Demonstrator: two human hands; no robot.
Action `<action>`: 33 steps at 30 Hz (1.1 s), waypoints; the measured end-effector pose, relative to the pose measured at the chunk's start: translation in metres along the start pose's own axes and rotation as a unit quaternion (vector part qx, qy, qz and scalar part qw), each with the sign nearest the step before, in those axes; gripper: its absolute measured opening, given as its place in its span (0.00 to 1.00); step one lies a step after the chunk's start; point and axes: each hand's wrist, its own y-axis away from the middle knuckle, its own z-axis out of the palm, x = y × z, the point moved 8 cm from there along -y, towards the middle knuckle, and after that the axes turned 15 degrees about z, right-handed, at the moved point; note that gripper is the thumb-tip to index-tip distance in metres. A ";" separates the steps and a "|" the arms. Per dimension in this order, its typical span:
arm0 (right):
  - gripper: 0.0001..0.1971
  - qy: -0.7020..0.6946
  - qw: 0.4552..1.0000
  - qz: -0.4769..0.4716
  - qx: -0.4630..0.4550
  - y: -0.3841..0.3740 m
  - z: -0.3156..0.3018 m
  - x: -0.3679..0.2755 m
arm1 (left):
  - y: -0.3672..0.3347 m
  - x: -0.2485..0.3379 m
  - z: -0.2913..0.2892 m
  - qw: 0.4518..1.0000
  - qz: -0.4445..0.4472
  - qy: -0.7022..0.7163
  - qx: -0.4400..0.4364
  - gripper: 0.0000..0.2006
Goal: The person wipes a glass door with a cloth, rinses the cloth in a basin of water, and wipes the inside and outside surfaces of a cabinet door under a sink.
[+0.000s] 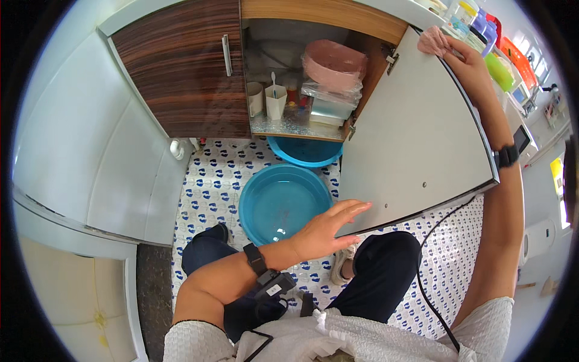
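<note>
My right hand (469, 67) is closed on a crumpled pink cloth (432, 42), pressed to the top edge of the open cabinet door (416, 142) near its hinge side. The door's pale inner face is turned toward me. My left hand (325, 234) has its fingers stretched out and holds nothing. Its fingertips are by the door's lower edge; whether they touch it I cannot tell. Below and left of that hand, a blue basin (253, 208) with water in it sits on the floor.
A second blue basin (304, 161) stands partly under the cabinet. On the cabinet shelf (295, 128) are a pink basin (335, 63), a clear plastic box (332, 108) and a white cup (275, 102) holding a toothbrush. A black cable (425, 289) hangs beside my right leg. Bottles crowd the counter.
</note>
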 end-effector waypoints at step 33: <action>0.13 -0.266 0.962 -0.002 -0.065 0.095 0.033 -0.099 | 0.014 -0.012 -0.038 0.934 0.059 -0.279 0.214 0.30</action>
